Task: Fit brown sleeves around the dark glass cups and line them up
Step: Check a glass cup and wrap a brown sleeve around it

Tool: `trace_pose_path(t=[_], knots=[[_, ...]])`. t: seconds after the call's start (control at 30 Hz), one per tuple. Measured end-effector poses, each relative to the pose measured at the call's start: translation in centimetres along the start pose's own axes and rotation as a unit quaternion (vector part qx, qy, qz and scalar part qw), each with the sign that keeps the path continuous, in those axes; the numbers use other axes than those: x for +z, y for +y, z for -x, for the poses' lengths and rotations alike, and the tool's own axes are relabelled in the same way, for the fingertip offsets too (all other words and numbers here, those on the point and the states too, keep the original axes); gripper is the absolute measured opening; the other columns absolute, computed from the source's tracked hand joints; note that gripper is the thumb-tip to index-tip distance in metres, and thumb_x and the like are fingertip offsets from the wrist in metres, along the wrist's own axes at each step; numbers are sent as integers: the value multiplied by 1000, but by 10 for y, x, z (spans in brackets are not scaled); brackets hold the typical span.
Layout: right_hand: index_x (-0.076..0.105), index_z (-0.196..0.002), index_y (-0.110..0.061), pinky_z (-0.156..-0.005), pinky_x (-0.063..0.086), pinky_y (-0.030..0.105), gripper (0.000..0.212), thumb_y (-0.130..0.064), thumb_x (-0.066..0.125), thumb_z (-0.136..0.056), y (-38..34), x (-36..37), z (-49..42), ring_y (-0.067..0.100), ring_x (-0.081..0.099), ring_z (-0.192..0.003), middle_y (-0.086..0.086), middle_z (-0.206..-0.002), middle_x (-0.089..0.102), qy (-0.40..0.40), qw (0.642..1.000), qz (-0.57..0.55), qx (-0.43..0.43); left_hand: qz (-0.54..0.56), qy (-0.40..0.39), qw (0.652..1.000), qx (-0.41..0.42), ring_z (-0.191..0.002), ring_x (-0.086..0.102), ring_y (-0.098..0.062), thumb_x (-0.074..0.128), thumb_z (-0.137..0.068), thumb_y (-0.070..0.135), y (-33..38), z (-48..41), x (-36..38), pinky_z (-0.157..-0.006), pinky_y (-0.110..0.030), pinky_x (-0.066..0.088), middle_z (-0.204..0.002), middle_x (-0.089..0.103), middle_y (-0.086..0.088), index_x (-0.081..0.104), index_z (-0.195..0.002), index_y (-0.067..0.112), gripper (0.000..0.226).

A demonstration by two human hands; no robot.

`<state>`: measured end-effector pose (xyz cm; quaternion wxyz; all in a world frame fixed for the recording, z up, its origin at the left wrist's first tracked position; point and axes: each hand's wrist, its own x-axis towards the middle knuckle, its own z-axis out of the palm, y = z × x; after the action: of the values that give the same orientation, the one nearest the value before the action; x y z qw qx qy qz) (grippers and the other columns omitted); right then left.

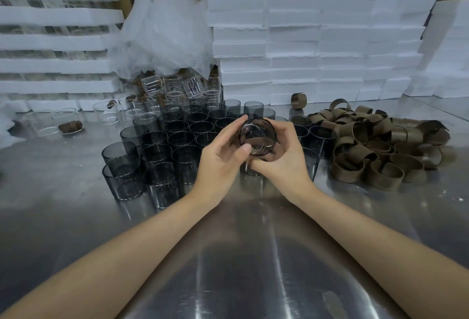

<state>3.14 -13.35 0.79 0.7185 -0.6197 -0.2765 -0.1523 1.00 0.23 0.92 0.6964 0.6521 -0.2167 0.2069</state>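
Observation:
Both hands hold one dark glass cup [257,133] above the steel table [228,255], its open mouth tilted toward the camera. My left hand [219,158] curls round its left side, thumb on the near rim. My right hand [281,156] grips its right side and underside. Whether a sleeve is on this cup is hidden by the fingers. Several bare dark glass cups [162,146] stand crowded together behind and left of my hands. A heap of brown sleeves [375,146] lies to the right.
Clear glass cups [175,87] sit behind the dark ones under a crumpled plastic sheet [162,26]. Stacked white foam blocks [317,39] wall the back and right. Foam trays [55,39] stand at the left. One lone brown sleeve [299,101] rests by the foam.

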Motion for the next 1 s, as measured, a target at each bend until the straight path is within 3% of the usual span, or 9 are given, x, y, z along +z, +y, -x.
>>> trace_pose_path(t=[0.17,0.3,0.4,0.47,0.53,0.63,0.7,0.8,1.0], knots=[[55,-109,-35,-83,54,24,69,14,74,-64,2,-2,0,9,65,-105,-16,-110,65,-14,1000,13,-10,-10,30,999,1,-128,55,-16,54,-93,31,4,1,-2,-104,-26,45,-135,60,-7,56,-134,13,45],[53,-113,-29,-83,55,25,66,14,74,-66,0,-1,1,10,66,-105,-16,-110,65,-26,1000,13,-2,-15,38,999,7,-128,55,-16,47,-98,38,5,4,1,-108,-33,44,-134,62,-2,59,-128,23,36],[51,-123,-19,-81,57,31,60,2,76,-72,-5,-1,-1,17,69,-101,-7,-113,66,-30,999,-31,30,-53,41,997,25,-131,49,-6,40,-98,43,4,8,2,-108,-22,40,-137,56,5,51,-130,35,35],[43,-134,-12,-76,58,33,61,-7,70,-79,-9,1,-2,26,71,-89,3,-110,68,-34,987,-130,91,-92,42,994,40,-128,45,3,39,-92,47,3,10,1,-102,-14,40,-136,49,5,46,-132,37,42],[35,-141,-10,-75,56,35,62,-19,62,-85,-12,4,-3,32,67,-84,12,-108,68,-43,963,-213,157,-121,38,991,52,-131,41,-5,44,-89,48,2,11,1,-107,-25,40,-135,44,5,42,-136,39,48],[44,-138,-8,-90,41,43,57,-44,50,-94,-14,8,0,35,56,-98,18,-117,62,-107,928,-259,245,-136,26,988,69,-140,35,-24,57,-86,45,1,12,3,-115,-47,34,-146,37,-4,35,-143,39,62],[53,-123,-8,-73,44,29,55,-54,42,-95,-16,10,2,22,63,-75,14,-102,65,-154,883,-314,314,-108,25,992,57,-136,42,-34,64,-86,37,3,13,3,-112,-55,36,-150,36,-8,34,-146,39,67],[52,-106,-13,-45,31,20,50,-59,40,-93,-13,9,2,10,41,-44,5,-80,46,-175,842,-355,367,-88,32,994,61,-134,47,-22,67,-86,29,5,13,2,-112,-49,38,-147,45,2,41,-142,36,62],[60,-100,-12,-45,20,20,52,-60,40,-93,-9,5,0,10,32,-43,-1,-60,40,-160,827,-362,400,-69,49,996,29,-124,57,-13,71,-84,15,10,11,6,-107,-34,44,-133,61,6,56,-130,30,51]])
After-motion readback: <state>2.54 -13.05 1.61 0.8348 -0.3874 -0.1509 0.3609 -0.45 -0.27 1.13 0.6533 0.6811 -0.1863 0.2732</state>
